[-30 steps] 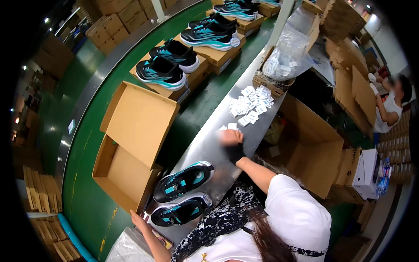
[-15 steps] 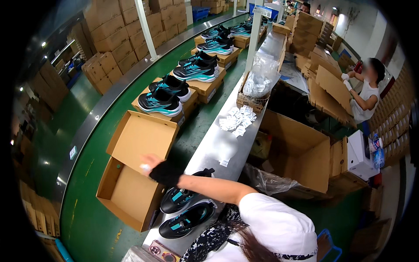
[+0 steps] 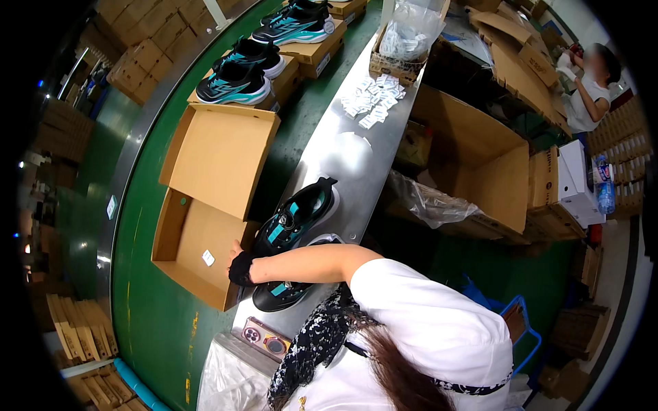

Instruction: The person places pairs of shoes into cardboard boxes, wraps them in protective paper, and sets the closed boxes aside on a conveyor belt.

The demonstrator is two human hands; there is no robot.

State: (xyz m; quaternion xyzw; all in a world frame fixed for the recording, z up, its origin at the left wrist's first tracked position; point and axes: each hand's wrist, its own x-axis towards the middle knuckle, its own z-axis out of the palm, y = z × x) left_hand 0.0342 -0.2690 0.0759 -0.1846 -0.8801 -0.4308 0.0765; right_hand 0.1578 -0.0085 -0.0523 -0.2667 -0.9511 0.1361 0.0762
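My right hand (image 3: 240,268), in a black fingerless glove, reaches across to the left and rests at the near right rim of an open brown shoe box (image 3: 179,236). A small white packet (image 3: 208,257) lies on the box floor, just left of the hand. The hand holds nothing. Two black and teal sneakers lie on the steel table beside the box: one (image 3: 296,217) above my forearm, the other (image 3: 281,293) partly hidden under it. My left hand is out of sight.
A pile of white packets (image 3: 370,103) lies farther up the steel table (image 3: 349,161). More sneakers on boxes (image 3: 236,83) ride the green conveyor (image 3: 140,205). A phone (image 3: 264,338) and plastic bag (image 3: 229,377) lie near me. A big open carton (image 3: 480,154) and a co-worker (image 3: 588,89) are at right.
My right hand left the packet pile, swung left over the open box, and now sits at its near rim. A white packet now lies in the box. My left hand has dropped out of view.
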